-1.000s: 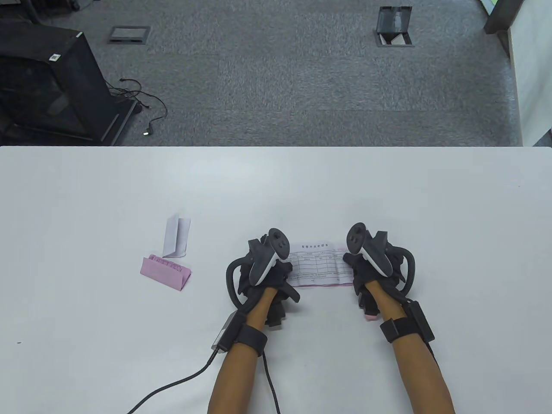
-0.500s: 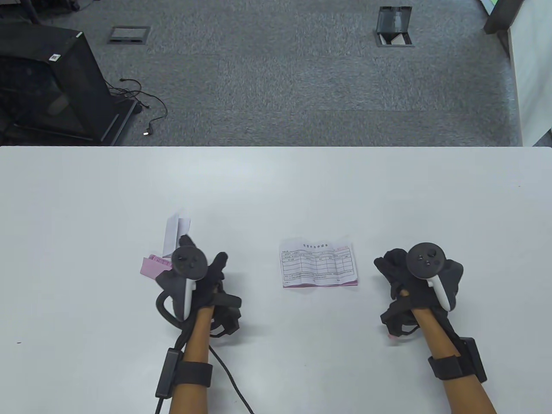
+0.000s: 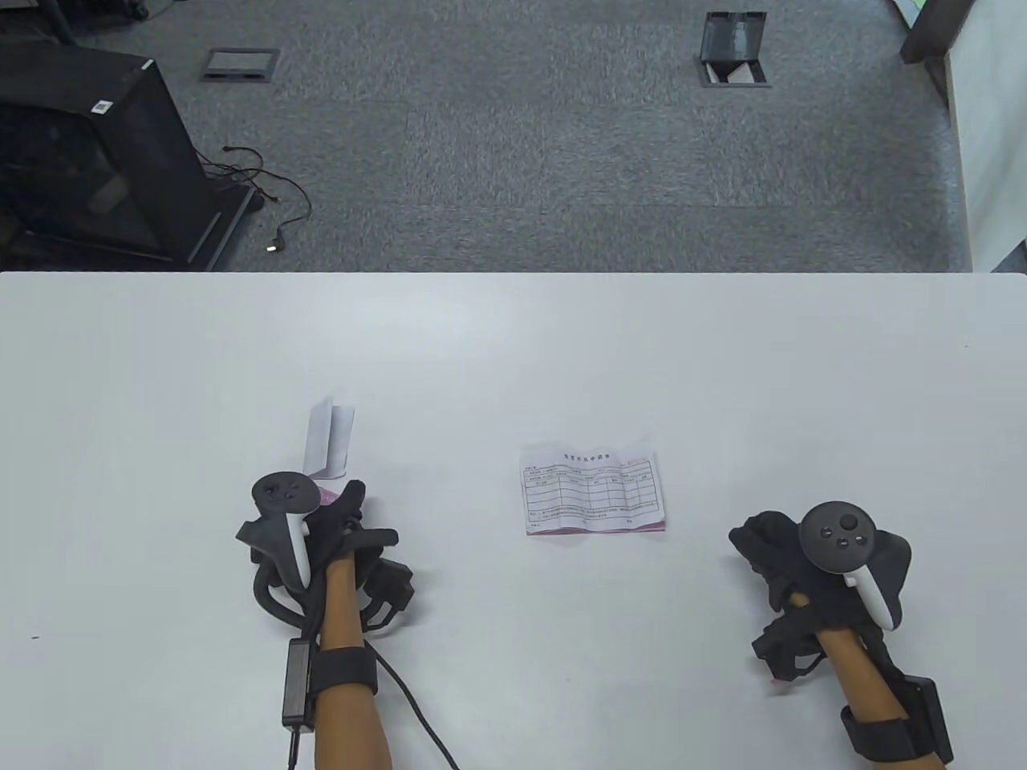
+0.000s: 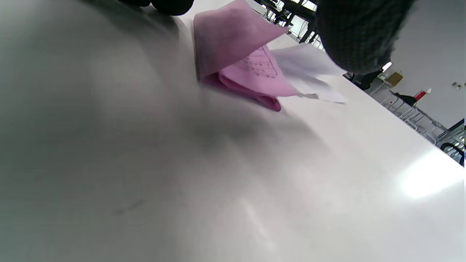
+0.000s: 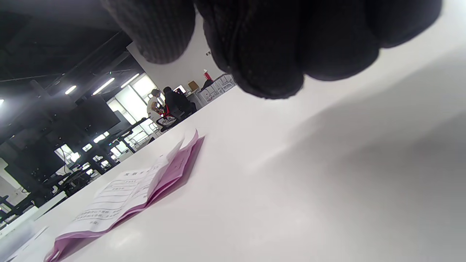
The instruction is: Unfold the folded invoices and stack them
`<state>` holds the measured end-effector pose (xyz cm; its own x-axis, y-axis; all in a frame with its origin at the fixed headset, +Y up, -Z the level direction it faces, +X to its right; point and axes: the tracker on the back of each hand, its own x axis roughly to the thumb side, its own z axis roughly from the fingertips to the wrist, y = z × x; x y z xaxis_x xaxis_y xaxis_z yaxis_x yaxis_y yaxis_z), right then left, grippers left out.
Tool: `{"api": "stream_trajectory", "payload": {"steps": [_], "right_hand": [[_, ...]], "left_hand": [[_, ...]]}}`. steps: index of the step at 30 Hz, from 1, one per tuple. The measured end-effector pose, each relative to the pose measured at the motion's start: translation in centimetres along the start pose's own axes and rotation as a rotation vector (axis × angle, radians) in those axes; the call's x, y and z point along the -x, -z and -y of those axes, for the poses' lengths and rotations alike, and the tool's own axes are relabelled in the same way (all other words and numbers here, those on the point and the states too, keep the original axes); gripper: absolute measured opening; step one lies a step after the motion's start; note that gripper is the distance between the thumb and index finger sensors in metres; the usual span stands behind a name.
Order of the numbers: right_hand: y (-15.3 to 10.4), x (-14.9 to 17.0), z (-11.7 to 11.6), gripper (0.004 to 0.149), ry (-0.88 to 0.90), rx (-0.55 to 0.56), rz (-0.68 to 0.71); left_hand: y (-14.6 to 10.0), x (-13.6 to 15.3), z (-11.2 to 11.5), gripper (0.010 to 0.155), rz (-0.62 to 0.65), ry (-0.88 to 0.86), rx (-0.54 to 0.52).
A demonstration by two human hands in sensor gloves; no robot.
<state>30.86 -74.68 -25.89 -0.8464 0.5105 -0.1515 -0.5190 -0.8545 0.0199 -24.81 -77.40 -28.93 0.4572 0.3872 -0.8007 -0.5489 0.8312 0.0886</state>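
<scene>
Left hand (image 3: 321,537) shifted onto pink folded invoice (image 4: 240,69), possibly gripping

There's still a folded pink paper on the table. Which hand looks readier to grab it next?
The left hand. In the table view it sits right over the folded pink invoice, and its wrist view shows that paper close beneath the fingers. The right hand is across the table, beyond the unfolded stack.

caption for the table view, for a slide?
Unfolded invoice flat at table centre; left hand over the folded pink invoice, right hand apart.
</scene>
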Motion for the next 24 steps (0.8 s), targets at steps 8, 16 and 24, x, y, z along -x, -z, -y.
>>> {"api": "stream_trajectory", "payload": {"steps": [8, 16, 24], "right_hand": [[0.1, 0.2, -0.2, 0.049, 0.011, -0.033, 0.004], [0.1, 0.1, -0.4, 0.049, 0.003, -0.044, 0.010], [0.1, 0.1, -0.8, 0.049, -0.026, -0.051, 0.005]], "left_hand": [[1.0, 0.0, 0.0, 0.102, -0.011, 0.113, -0.122], [1.3, 1.7, -1.9, 0.083, 0.023, 0.128, -0.181], [1.9, 3.3, -3.5, 0.056, 0.123, 0.216, -0.231]]}}
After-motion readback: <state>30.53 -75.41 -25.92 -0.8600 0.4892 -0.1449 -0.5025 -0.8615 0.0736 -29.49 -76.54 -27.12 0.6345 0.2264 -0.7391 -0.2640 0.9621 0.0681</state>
